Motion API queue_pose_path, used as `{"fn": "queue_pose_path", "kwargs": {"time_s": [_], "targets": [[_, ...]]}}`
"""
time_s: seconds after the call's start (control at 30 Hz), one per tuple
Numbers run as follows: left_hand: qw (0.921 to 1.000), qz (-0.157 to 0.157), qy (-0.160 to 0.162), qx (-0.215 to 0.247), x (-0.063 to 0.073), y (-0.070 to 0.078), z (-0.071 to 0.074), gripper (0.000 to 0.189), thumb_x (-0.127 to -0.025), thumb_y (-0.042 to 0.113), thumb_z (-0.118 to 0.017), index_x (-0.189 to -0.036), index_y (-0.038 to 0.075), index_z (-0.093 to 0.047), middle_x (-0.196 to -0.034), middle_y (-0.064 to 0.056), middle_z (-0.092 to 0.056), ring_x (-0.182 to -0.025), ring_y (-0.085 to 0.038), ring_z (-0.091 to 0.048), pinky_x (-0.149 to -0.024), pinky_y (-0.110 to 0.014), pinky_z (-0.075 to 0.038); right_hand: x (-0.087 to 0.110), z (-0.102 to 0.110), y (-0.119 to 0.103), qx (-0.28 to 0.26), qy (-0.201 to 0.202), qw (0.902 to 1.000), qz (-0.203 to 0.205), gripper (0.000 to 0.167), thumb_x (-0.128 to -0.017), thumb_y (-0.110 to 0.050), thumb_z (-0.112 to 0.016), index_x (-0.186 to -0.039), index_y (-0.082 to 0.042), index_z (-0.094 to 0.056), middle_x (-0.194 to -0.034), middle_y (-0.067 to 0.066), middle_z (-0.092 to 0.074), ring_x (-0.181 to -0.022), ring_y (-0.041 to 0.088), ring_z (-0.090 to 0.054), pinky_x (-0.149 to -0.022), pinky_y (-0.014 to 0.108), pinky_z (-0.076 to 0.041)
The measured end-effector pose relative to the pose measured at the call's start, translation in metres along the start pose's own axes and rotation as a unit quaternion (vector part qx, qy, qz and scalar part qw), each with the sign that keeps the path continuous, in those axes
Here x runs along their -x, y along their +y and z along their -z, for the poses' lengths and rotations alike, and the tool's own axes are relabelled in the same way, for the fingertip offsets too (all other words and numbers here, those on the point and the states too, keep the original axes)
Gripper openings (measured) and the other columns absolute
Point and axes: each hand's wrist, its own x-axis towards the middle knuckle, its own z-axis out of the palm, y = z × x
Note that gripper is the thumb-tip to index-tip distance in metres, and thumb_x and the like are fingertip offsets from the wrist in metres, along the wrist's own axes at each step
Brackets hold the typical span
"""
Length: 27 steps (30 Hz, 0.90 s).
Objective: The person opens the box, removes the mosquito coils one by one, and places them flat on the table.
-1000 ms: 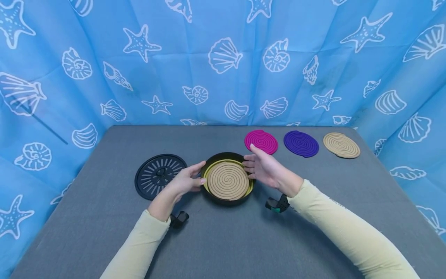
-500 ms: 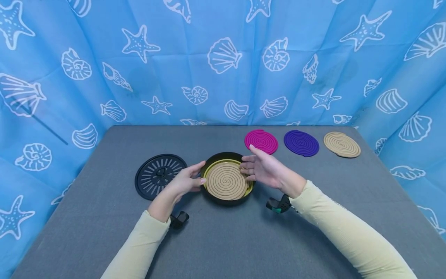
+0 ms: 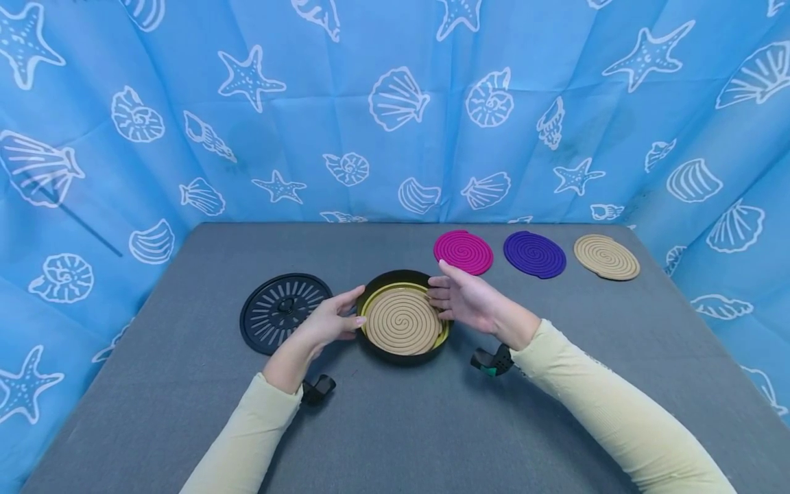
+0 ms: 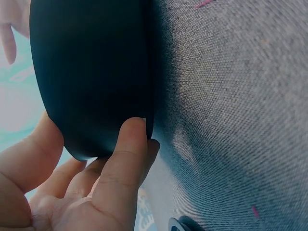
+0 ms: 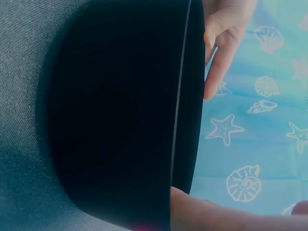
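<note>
The black dish (image 3: 395, 277) sits upright on the grey table (image 3: 395, 425), between a person's two hands, with a yellow piece (image 3: 443, 335) inside it and a coiled tan mat (image 3: 402, 321) lying over that. The left hand (image 3: 327, 322) grips the dish from its left side, thumb at the rim and fingers curled against the outer wall. The right hand (image 3: 472, 302) is not clasping anything: its fingers, nearly straight, reach over the opposite rim beside the mat's right edge; whether they touch the mat or only hover cannot be told. The dish looks stiff, smooth and probably light, its matt wall likely a little slippery to bare fingertips, so the side wall with the thumb over the rim seems the surest hold. The mat looks thin, soft and bendy, hardly fragile, though its coils might gape if pulled by one strand; its outer edge, beside the gap on the right, seems the natural place to take it. A slotted lid (image 3: 286, 306) lies just beyond the left hand. Farther back on the right lie a pink mat (image 3: 465, 252), a purple mat (image 3: 534, 254) and a second tan one.
</note>
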Motion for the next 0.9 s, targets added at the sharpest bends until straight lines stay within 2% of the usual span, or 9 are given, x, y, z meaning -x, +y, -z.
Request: {"fn": "queue_pose_path", "kwargs": {"time_s": [0.13, 0.33, 0.5, 0.7, 0.8, 0.9], "targets": [[1.0000, -0.002, 0.000, -0.001, 0.000, 0.000, 0.000, 0.064, -0.097, 0.000, -0.055, -0.154, 0.017, -0.030, -0.159, -0.015, -0.021, -0.141, -0.035, -0.028, -0.100, -0.048, -0.047, 0.001, 0.002, -0.001, 0.015, -0.003, 0.9999, -0.002, 0.073, -0.105, -0.045, -0.015, -0.150, 0.010, 0.002, -0.157, 0.030, 0.003, -0.145, 0.043, -0.002, -0.117, 0.056, -0.009], [0.9997, -0.019, -0.008, -0.009, 0.003, -0.001, 0.000, 0.064, -0.097, 0.000, -0.054, -0.154, 0.013, -0.028, -0.158, -0.017, -0.021, -0.140, -0.037, -0.030, -0.100, -0.050, -0.046, 0.000, 0.003, -0.004, 0.036, 0.007, 0.9993, 0.006, 0.068, -0.106, -0.040, -0.021, -0.151, 0.010, -0.007, -0.158, 0.029, -0.005, -0.144, 0.043, -0.011, -0.113, 0.061, -0.021], [0.9998, -0.017, -0.008, -0.005, 0.004, 0.000, 0.000, 0.064, -0.097, 0.000, -0.054, -0.154, 0.014, -0.028, -0.159, -0.015, -0.019, -0.141, -0.035, -0.029, -0.100, -0.050, -0.046, 0.000, 0.003, -0.006, 0.054, 0.014, 0.9984, 0.015, 0.062, -0.107, -0.031, -0.025, -0.150, 0.010, -0.013, -0.157, 0.030, -0.009, -0.143, 0.043, -0.015, -0.114, 0.058, -0.023], [0.9998, -0.016, -0.010, -0.003, 0.004, 0.001, 0.000, 0.064, -0.097, 0.000, -0.054, -0.154, 0.014, -0.028, -0.159, -0.015, -0.018, -0.143, -0.035, -0.025, -0.101, -0.050, -0.045, -0.005, 0.003, -0.007, 0.049, 0.037, 0.9979, 0.019, 0.054, -0.106, -0.020, -0.029, -0.149, 0.011, -0.020, -0.154, 0.030, -0.022, -0.141, 0.040, -0.024, -0.112, 0.052, -0.029], [0.9999, -0.015, -0.009, -0.003, 0.004, 0.001, 0.000, 0.064, -0.097, 0.000, -0.054, -0.154, 0.014, -0.028, -0.159, -0.015, -0.018, -0.142, -0.035, -0.025, -0.101, -0.051, -0.045, -0.007, 0.004, -0.008, 0.053, 0.044, 0.9974, 0.020, 0.053, -0.105, -0.020, -0.030, -0.148, 0.011, -0.023, -0.152, 0.029, -0.028, -0.130, 0.034, -0.039, -0.104, 0.044, -0.039], [0.9999, -0.012, -0.008, -0.004, 0.003, 0.001, -0.001, 0.064, -0.097, 0.001, -0.054, -0.154, 0.015, -0.028, -0.160, -0.015, -0.018, -0.142, -0.035, -0.026, -0.101, -0.051, -0.045, -0.009, 0.006, -0.009, 0.059, 0.051, 0.9968, 0.018, 0.052, -0.105, -0.020, -0.030, -0.147, 0.011, -0.027, -0.150, 0.029, -0.033, -0.110, 0.022, -0.050, -0.090, 0.032, -0.045]]}}
